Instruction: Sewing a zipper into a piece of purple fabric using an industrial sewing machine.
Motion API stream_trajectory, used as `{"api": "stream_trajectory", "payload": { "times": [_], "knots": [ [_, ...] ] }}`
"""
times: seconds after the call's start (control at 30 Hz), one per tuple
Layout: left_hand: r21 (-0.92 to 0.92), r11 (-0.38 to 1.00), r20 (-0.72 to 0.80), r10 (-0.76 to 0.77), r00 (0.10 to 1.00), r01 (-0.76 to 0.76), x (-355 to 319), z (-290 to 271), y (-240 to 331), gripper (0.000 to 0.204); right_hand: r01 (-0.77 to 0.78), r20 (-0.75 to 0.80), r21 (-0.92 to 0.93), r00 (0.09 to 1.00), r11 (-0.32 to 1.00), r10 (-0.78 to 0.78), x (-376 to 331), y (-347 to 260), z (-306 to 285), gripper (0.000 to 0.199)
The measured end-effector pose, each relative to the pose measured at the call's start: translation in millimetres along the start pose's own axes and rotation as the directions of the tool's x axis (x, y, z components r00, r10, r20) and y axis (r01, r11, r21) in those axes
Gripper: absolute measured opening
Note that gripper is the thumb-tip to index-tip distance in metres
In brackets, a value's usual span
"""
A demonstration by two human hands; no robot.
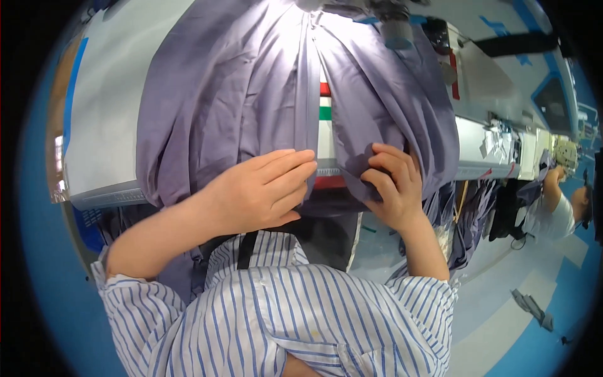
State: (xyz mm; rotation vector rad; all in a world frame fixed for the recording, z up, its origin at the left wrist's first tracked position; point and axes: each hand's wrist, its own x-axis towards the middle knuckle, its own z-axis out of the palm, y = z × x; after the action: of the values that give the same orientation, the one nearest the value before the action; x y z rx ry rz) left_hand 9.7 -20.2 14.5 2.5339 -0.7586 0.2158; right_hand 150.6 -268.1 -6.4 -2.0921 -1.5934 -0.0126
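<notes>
A large piece of grey-purple cloth lies draped over the white table, split by a lengthwise gap that narrows toward the bright sewing machine head at the far side. My left hand rests on the left part near the table's front edge, fingers straight and close together, tips at the folded strip beside the gap. On the right part, my right hand has its fingers bent around a fold of the cloth. The cloth's far end is washed out by the lamp, so the needle area cannot be made out.
A ruler strip runs along the table's front edge. Red and green tape shows in the gap. More purple cloth hangs at the right, and a blue basket stands lower left. Another person works far right.
</notes>
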Motion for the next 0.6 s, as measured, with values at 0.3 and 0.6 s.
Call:
{"api": "stream_trajectory", "payload": {
  "times": [0.3, 0.6],
  "knots": [
    [0.004, 0.978, -0.344, -0.196, 0.918, 0.21, 1, 26, 21, 0.026, 0.059, -0.181, -0.039, 0.981, 0.998, -0.065, 5, -18, 22, 0.024],
    [0.092, 0.984, -0.376, -0.109, 0.92, 0.154, 15, 38, 17, 0.026, -0.13, -0.279, 0.076, 0.949, 0.989, 0.146, 10, -39, 34, 0.022]
  ]
}}
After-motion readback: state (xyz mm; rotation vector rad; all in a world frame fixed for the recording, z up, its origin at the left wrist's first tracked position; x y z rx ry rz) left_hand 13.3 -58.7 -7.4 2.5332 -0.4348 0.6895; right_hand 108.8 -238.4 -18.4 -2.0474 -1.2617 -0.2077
